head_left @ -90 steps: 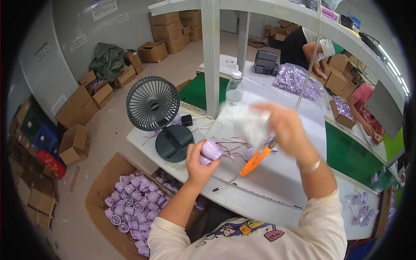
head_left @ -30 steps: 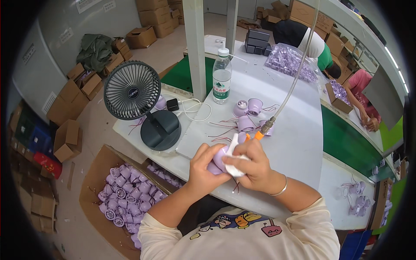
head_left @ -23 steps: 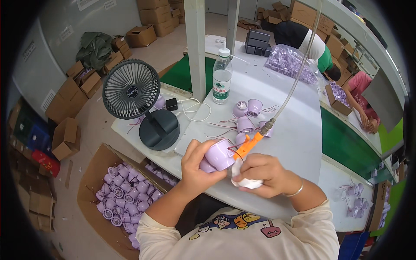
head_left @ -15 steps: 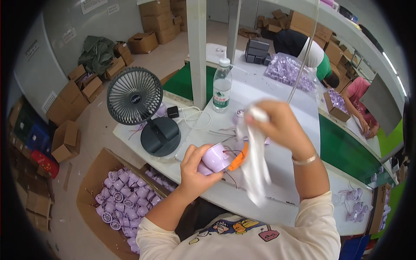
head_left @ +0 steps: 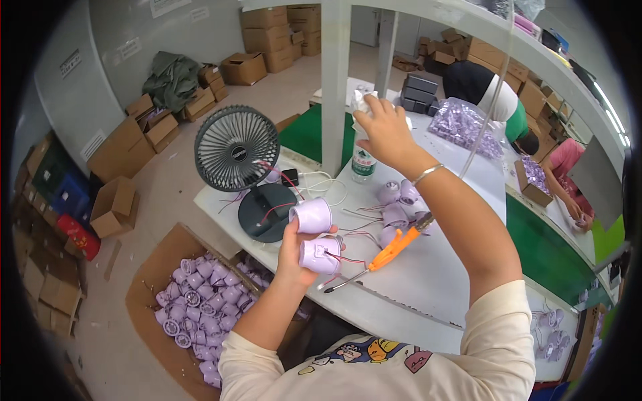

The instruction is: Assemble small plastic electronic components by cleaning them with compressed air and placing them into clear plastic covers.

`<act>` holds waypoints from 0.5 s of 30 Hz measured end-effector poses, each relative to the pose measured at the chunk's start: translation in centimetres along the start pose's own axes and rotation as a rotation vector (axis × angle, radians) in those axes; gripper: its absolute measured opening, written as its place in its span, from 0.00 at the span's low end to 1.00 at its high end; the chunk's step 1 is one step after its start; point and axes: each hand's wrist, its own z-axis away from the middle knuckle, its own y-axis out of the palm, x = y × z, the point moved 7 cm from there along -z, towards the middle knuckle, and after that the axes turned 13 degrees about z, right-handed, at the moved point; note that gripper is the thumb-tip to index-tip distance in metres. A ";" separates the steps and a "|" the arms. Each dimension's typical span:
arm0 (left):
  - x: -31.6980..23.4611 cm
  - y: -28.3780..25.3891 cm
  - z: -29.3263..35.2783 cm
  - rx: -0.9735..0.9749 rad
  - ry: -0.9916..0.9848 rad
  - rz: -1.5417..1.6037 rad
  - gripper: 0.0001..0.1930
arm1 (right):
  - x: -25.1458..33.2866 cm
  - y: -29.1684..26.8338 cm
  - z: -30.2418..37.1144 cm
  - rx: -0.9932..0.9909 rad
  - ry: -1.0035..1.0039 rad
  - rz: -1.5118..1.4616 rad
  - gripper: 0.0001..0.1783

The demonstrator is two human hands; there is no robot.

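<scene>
From here I see one glossy lilac cup [head_left: 312,215] above a second cup [head_left: 315,256], both wired and tipped sideways in the left hand [head_left: 291,259], crumpled white cloth [head_left: 360,103] in the right hand [head_left: 390,134].

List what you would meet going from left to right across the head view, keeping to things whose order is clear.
Open cardboard box on the floor, dark desk fan, two lilac cups in the left hand, right hand with white cloth, clear bag of purple pieces, small carton of purple pieces.
</scene>
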 end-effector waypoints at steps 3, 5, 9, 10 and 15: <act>0.5 0.7 -0.5 0.099 -0.076 0.115 0.30 | 1.1 -2.2 0.8 -0.041 0.029 0.043 0.36; 0.6 0.7 -0.6 0.098 -0.087 0.112 0.30 | 2.3 -5.0 1.6 -0.124 -0.040 0.003 0.38; 0.1 0.0 -0.3 0.088 -0.082 0.132 0.29 | 6.4 -9.6 6.8 -0.030 -0.289 -0.080 0.26; 0.4 0.3 -0.5 0.082 -0.082 0.146 0.29 | 6.7 -10.5 8.7 0.025 -0.353 -0.080 0.23; 0.6 -1.0 -0.4 -0.160 0.032 0.104 0.28 | 7.5 -10.6 13.6 0.145 -0.445 -0.117 0.18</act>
